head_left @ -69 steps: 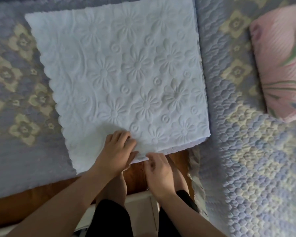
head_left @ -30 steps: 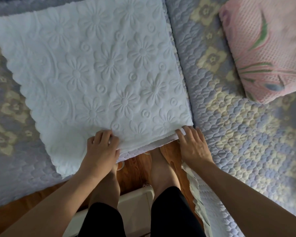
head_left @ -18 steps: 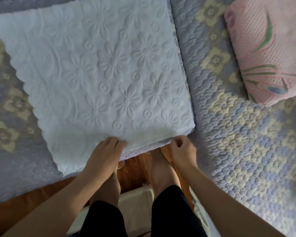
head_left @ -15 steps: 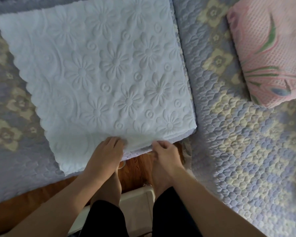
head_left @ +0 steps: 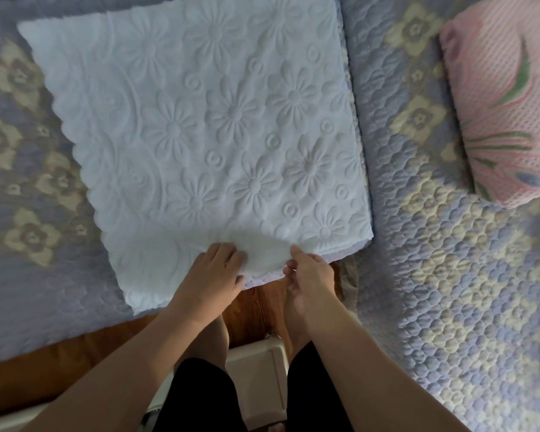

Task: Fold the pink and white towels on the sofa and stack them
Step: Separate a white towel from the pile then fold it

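A white towel embossed with flowers lies folded and flat on the quilted sofa cover, its near edge hanging slightly over the sofa front. My left hand grips that near edge, fingers on top and thumb underneath. My right hand pinches the same edge just to the right, its fingers curled round the layers. A pink towel with green and blue print lies folded at the upper right, apart from both hands.
The lilac and cream quilted sofa cover spreads left and right of the white towel. Below the sofa edge are a wooden floor, my legs in black shorts, and a pale plastic stool.
My right hand slid left along the towel's near edge from the right corner to beside my left hand. My left hand stayed on the edge. The view shifted slightly.
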Available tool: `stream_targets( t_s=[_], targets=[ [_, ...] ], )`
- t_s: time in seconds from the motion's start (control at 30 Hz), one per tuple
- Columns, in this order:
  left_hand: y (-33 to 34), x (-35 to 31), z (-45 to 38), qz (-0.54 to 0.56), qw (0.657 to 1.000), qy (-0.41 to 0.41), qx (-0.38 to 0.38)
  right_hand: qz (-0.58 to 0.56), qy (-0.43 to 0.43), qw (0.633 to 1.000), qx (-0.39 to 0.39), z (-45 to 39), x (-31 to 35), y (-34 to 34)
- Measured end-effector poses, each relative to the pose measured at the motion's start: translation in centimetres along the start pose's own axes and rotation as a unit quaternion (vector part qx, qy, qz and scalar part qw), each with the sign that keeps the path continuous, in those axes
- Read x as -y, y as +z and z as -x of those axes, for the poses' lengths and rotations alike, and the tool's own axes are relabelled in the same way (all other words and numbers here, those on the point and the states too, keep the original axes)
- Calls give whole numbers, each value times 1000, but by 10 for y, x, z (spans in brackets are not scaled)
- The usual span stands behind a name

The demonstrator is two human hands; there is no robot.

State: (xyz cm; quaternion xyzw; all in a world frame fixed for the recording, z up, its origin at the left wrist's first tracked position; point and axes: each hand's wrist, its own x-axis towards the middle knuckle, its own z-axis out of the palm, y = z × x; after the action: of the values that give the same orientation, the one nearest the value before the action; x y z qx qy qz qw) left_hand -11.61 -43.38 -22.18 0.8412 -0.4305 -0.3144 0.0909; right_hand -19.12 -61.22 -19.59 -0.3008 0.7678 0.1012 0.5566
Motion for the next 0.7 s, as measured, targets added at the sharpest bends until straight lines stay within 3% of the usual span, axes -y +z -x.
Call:
stream_targets(
  t_s=[0.2,0.33,0.53,0.7],
  targets=[
    [-3,2,1,-14,1000,13,14,27,-64,997,-44,-6,5,-1],
    [2,5,1,-30,999,13,18,-12,-44,998,-34,-11,5,-3],
    [-2,10,9,-50,997,40,45,65,-64,995,-48,-24,10,-16],
    [0,8,10,-67,996,46,31,54,-50,996,-45,-27,16,-21]
  ],
)
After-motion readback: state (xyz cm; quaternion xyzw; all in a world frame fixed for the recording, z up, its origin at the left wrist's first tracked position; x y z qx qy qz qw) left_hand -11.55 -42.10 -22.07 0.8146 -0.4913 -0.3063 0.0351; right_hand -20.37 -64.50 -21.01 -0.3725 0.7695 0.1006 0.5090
